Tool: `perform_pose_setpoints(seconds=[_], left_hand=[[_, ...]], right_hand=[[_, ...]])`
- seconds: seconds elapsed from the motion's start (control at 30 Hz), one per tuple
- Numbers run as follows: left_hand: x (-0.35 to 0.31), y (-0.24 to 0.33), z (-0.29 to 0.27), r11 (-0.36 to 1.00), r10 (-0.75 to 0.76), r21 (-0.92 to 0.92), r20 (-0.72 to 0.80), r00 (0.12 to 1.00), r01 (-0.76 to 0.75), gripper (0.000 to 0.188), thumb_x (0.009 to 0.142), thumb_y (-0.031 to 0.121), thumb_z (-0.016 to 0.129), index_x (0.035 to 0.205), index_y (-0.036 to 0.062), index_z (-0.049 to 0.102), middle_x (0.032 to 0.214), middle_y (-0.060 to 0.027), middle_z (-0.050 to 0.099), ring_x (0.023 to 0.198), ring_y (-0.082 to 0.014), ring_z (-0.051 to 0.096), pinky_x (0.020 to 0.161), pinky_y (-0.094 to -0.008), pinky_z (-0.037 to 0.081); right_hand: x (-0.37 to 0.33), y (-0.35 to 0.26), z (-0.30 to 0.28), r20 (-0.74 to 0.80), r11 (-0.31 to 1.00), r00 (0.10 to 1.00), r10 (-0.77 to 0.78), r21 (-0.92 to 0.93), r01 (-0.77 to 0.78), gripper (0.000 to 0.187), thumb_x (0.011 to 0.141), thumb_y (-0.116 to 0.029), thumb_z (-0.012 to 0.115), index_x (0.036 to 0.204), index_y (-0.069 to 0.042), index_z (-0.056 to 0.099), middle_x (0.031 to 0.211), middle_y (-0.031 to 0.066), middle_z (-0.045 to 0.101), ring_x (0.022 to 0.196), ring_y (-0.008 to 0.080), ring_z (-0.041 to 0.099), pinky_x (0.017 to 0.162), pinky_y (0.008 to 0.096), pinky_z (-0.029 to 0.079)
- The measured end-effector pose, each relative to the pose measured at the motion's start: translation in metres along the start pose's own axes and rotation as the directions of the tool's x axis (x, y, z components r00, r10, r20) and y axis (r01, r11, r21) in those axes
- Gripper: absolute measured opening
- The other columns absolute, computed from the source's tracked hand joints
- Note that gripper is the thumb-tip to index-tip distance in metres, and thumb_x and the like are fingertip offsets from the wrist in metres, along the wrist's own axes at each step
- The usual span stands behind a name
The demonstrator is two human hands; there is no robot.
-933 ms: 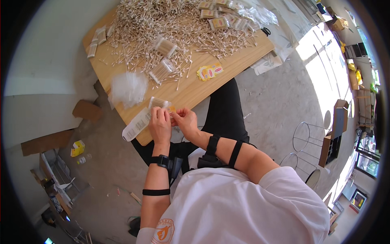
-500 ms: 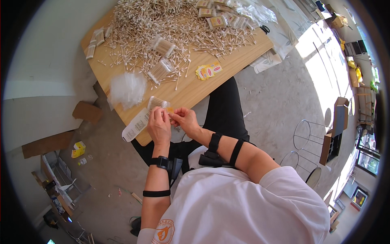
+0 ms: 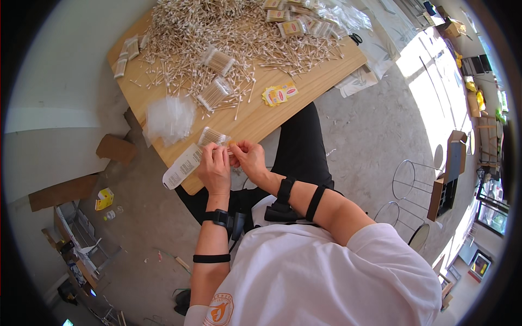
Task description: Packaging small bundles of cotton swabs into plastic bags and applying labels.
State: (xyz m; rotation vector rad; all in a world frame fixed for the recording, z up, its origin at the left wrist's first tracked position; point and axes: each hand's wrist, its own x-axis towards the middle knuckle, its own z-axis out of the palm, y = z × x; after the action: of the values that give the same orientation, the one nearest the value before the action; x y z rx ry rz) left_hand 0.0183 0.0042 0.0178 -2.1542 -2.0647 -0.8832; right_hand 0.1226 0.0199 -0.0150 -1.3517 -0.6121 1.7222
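Note:
Close to the table's near corner lies a small clear bag of cotton swabs (image 3: 212, 136), its swabs side by side. My left hand (image 3: 215, 167) is closed on the bag's near end. Beside it, my right hand (image 3: 249, 157) pinches at that same end, where a sliver of yellow shows by the fingertips. The fingers hide most of what lies between them. A white strip with printed patches (image 3: 182, 166) extends from under my left hand past the table edge. Farther up lie a stack of clear empty bags (image 3: 171, 119) and several yellow label cards (image 3: 279, 94).
A big heap of loose cotton swabs (image 3: 190, 43) covers the far part of the wooden table (image 3: 244, 120). Two swab bundles (image 3: 215, 93) lie at its near side. Packed bags (image 3: 293, 27) and black-handled scissors (image 3: 355, 38) sit at the far right. Wire-framed stands (image 3: 405, 179) are on the floor.
My hands have shifted slightly, fingers still together at the bag's near end. The right fingertips now sit a little higher, with less yellow showing. The rest of the table looks the same.

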Motion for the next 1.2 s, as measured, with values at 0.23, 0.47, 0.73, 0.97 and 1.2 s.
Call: perform_pose_setpoints(seconds=[0.23, 0.47, 0.73, 0.97, 1.2], left_hand=[[0.001, 0.001, -0.001, 0.997, -0.042, -0.068, -0.039, 0.998, 0.039, 0.009, 0.084, 0.01, 0.071, 0.089, 0.0095, 0.064, 0.099, -0.0037, 0.06, 0.082, -0.0248, 0.063, 0.065, -0.0378, 0.052], [0.006, 0.004, -0.004, 0.998, 0.009, -0.067, -0.031, 0.999, -0.011, 0.008, 0.083, 0.008, 0.071, 0.088, 0.0082, 0.065, 0.099, -0.0049, 0.059, 0.081, -0.0258, 0.062, 0.068, -0.0374, 0.051], [0.002, 0.004, 0.002, 0.957, -0.158, -0.237, 0.05, 0.986, 0.165, 0.007, 0.084, 0.005, 0.069, 0.089, 0.0045, 0.064, 0.099, -0.0071, 0.059, 0.088, -0.0267, 0.061, 0.075, -0.0388, 0.051], [0.026, -0.031, 0.004, 0.949, -0.117, -0.284, 0.084, 0.99, 0.136, 0.019, 0.091, 0.004, 0.058, 0.108, 0.0049, 0.066, 0.115, -0.0105, 0.059, 0.102, -0.0301, 0.061, 0.083, -0.0374, 0.052], [0.04, -0.048, 0.003, 0.927, -0.133, -0.275, 0.39, 0.911, 0.253, 0.022, 0.087, 0.006, 0.064, 0.109, 0.0091, 0.068, 0.113, -0.0069, 0.058, 0.096, -0.0282, 0.061, 0.082, -0.0378, 0.05]], right_hand=[[0.001, 0.006, -0.004, 0.12, 0.988, 0.993, -0.016, 0.155, -0.002, 0.018, 0.094, -0.015, 0.065, 0.092, 0.003, 0.066, 0.072, 0.006, 0.068, 0.057, 0.0092, 0.062, 0.049, 0.0231, 0.049], [0.018, -0.001, -0.013, 0.148, 0.98, 0.984, -0.098, -0.159, 0.122, 0.018, 0.089, -0.008, 0.068, 0.1, 0.006, 0.063, 0.075, 0.0094, 0.069, 0.059, 0.0106, 0.064, 0.052, 0.0244, 0.052], [0.006, -0.02, -0.018, 0.041, 0.963, 0.988, -0.15, -0.221, 0.155, 0.021, 0.085, -0.002, 0.069, 0.101, 0.005, 0.058, 0.082, 0.009, 0.068, 0.074, 0.0139, 0.068, 0.066, 0.0248, 0.057], [0.021, -0.006, -0.021, 0.029, 0.898, 0.964, -0.265, -0.358, 0.257, 0.02, 0.083, -0.004, 0.071, 0.097, 0.004, 0.06, 0.081, 0.0078, 0.069, 0.071, 0.0112, 0.066, 0.063, 0.0243, 0.054], [0.034, -0.015, -0.01, -0.069, 0.953, 0.993, -0.09, -0.296, 0.066, 0.018, 0.079, -0.007, 0.073, 0.09, 0.006, 0.066, 0.072, 0.0099, 0.07, 0.061, 0.0148, 0.068, 0.057, 0.027, 0.055]])
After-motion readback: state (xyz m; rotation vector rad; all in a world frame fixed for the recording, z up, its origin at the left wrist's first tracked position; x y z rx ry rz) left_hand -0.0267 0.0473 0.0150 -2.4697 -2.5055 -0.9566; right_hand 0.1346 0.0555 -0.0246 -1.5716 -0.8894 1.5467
